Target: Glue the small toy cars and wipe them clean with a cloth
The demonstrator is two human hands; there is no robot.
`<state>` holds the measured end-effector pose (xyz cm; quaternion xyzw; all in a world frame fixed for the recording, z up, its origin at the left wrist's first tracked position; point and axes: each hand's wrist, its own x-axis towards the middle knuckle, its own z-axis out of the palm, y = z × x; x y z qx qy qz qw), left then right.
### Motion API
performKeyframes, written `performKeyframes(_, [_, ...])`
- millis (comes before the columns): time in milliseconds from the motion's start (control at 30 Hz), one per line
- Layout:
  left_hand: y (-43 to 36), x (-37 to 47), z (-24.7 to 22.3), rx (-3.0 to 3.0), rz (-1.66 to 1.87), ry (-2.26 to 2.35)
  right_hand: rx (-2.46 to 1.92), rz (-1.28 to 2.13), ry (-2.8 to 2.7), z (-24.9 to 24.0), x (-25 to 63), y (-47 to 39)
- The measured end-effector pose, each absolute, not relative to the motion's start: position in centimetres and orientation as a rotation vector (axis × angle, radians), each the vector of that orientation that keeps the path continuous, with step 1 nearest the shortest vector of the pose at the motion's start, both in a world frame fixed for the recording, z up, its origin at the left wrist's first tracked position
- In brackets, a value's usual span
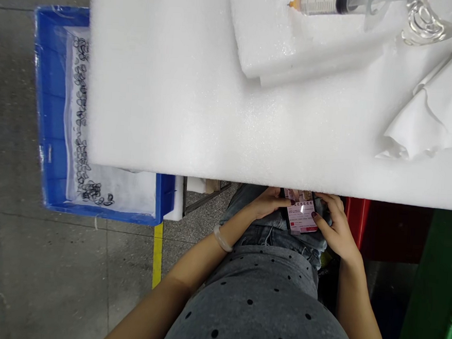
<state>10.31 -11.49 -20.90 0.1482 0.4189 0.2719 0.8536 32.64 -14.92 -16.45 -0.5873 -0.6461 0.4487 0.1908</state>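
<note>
Phone [302, 218] over the lap, its long axis running forward beneath the desk [168, 108]; left hand [267, 203] and right hand [338, 230] equally close, fingers holding either side.

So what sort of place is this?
Probably a factory or workshop: a blue bin holds many small dark loops, a syringe lies on white foam, and yellow lines mark the floor.

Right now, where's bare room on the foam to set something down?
Free: foam left of the raised pad, and the strip between pad and near edge, left of the cloth. Crowded: far right, with syringe and clear coil.
</note>
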Motion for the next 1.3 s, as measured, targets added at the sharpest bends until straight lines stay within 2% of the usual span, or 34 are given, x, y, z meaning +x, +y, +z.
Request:
performKeyframes(700, [-12.0, 10.6, -22.0, 0.217, 0.562, 0.931, -1.662, 1.26, -1.781, -16.6, 32.6, -14.8])
performKeyframes(1300, [-11.8, 10.8, -21.2, 0.459, 0.61, 0.897, -1.656, 1.226, -1.767, -16.8, 32.4, -15.0])
